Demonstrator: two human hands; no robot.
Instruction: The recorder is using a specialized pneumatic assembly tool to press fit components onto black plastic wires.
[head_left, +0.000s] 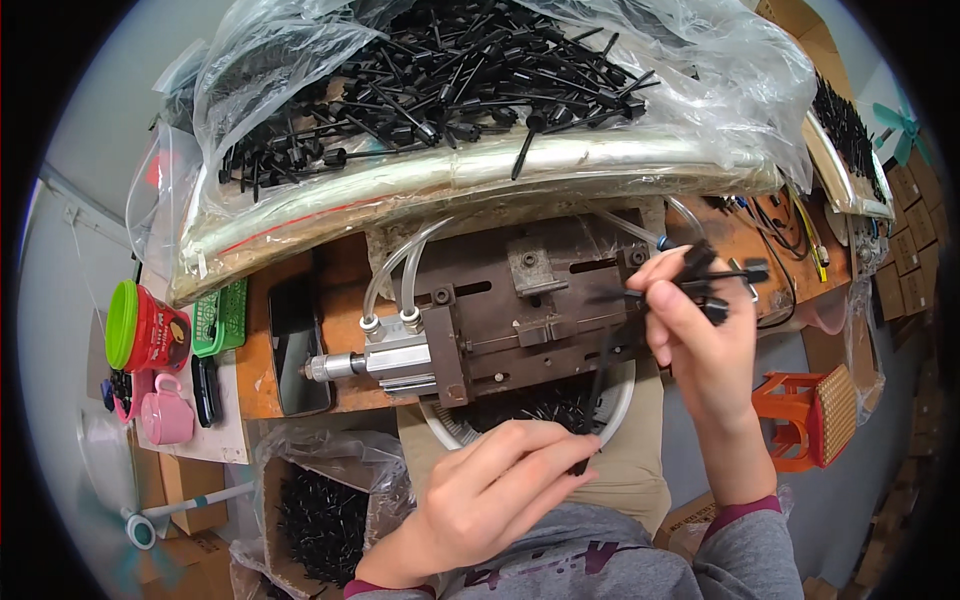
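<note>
My right hand (700, 335) is closed around several black plastic parts (695, 285) with thin stems and thicker heads, at the right end of a brown metal fixture (490, 365). Lower down, my left hand (495, 495) pinches the lower end of one black stemmed part (602, 385), which stands nearly upright in front of the fixture. That part's upper end is blurred against the dark metal. Beneath the fixture, a white round basin (622, 405) on my lap contains many black pieces, partly hidden by my left hand.
A large heap of black stemmed parts (450, 85) lies in clear plastic behind the fixture. Air hoses (410, 265) run to a silver cylinder (400, 360). A phone (298, 350), pink cup (168, 412) and red tub (160, 335) are left; an orange stool (795, 425) is right.
</note>
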